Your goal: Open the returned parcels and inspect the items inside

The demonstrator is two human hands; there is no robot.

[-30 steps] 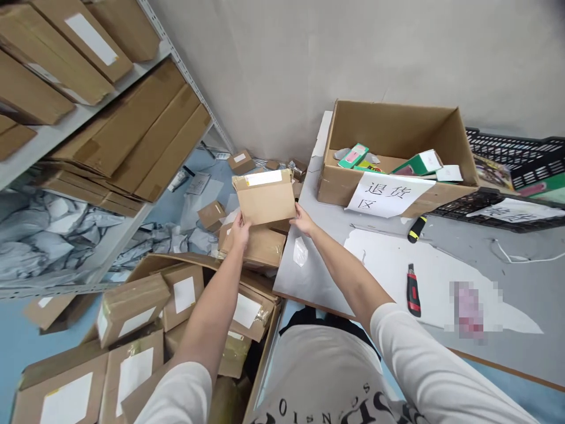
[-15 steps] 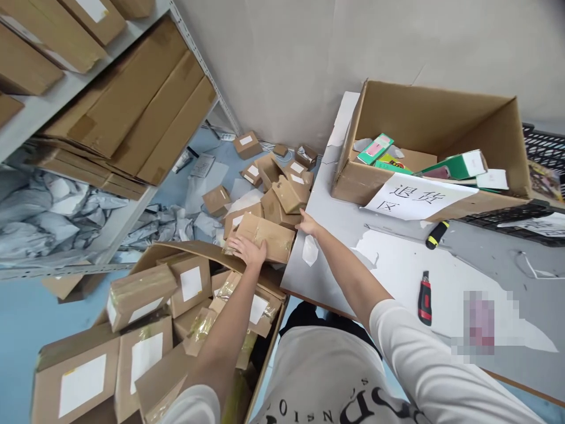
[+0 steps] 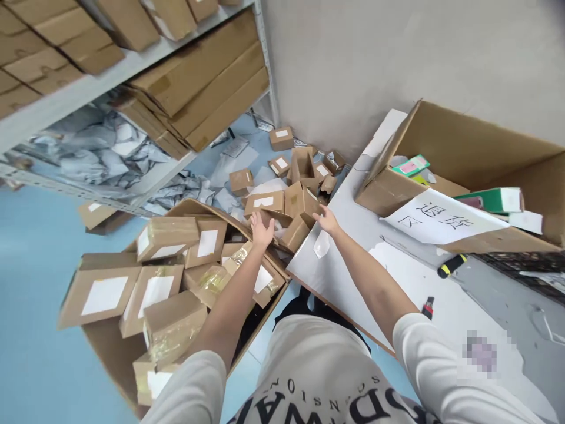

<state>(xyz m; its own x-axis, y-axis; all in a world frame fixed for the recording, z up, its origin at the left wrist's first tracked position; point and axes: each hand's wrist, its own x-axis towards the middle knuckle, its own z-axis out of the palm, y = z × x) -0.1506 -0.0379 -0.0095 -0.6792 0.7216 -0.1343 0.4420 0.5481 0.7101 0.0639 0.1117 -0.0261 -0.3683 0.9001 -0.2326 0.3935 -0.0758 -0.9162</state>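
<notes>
My left hand [image 3: 263, 229] is open, fingers spread, over the far rim of a large carton [image 3: 106, 353] filled with small taped parcels. Nothing shows in its grasp. My right hand [image 3: 326, 219] reaches past the left edge of the grey table [image 3: 304, 259], its fingers apart and empty. The fingertips are close to a brown cardboard box [image 3: 300, 200] in the heap on the floor; whether they touch it is unclear. Between the hands, another brown box [image 3: 295, 234] leans at a tilt. Just beyond my left hand is a labelled box [image 3: 265, 203].
An open carton [image 3: 397, 191] with a handwritten paper sign [image 3: 441, 219] stands on the table, holding green boxes. A yellow-black cutter [image 3: 452, 266] and a red-black cutter [image 3: 427, 308] lie nearby. Metal shelving [image 3: 145, 56] with boxes and grey bags is at left.
My left hand has come off the taped box it was resting on, and that box has left its place between my hands. My right fingers have spread. The view has turned left.
</notes>
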